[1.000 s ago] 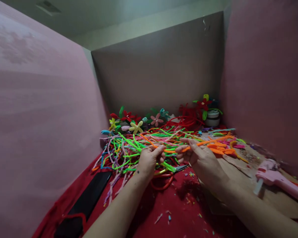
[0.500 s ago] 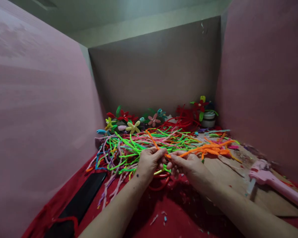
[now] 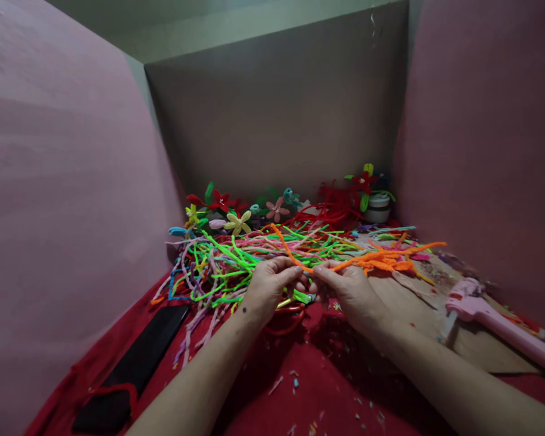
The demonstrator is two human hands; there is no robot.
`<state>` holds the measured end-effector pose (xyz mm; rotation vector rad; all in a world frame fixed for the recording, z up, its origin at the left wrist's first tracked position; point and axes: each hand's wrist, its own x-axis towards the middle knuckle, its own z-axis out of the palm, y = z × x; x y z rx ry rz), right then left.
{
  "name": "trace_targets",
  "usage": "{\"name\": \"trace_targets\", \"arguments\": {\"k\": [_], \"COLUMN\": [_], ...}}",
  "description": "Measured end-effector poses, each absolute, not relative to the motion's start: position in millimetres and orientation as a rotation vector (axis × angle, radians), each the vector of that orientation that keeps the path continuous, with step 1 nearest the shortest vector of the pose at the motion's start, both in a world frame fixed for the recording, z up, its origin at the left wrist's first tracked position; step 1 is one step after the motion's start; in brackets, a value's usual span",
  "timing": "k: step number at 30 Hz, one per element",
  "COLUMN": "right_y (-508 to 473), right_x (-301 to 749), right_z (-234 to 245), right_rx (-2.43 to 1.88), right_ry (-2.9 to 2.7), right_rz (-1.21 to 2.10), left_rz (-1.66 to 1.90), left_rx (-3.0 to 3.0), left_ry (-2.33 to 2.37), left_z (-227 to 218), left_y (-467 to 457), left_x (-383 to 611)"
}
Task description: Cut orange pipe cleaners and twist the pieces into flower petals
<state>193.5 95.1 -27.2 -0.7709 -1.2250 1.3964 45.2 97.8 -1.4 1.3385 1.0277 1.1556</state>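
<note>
The pink glue gun point(image 3: 504, 327) runs off the right edge. Red-handled scissors point(image 3: 295, 310) lie mostly hidden under the left hand point(image 3: 267, 287) and right hand point(image 3: 352, 292), whose fingertips point(image 3: 295, 272) cover the middle of an orange pipe cleaner point(image 3: 285, 245).

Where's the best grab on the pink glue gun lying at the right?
Take the pink glue gun by its long straight part, from above. It lies flat on the cardboard sheet, pale nozzle end at its left, nearest the hands, so probably avoid that end. The right hand and left hand both pinch an orange pipe cleaner.
</note>
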Motion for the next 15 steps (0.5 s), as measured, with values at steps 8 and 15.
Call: {"name": "trace_targets", "arguments": {"k": [8,15], "right_y": [93.9,96.2], "right_x": [193.4,194.4], "right_z": [-25.0,-25.6], "right_rx": [-0.850,-0.842], "right_ry": [-1.243,-1.191], "right_rz": [1.344,1.424], "left_rz": [0.997,1.008], "left_rx": [1.283,1.196], "left_ry": [1.010,0.963], "left_z": [-1.4,-4.3], "left_y": [95.4,99.0], "left_x": [47.9,44.8]}}
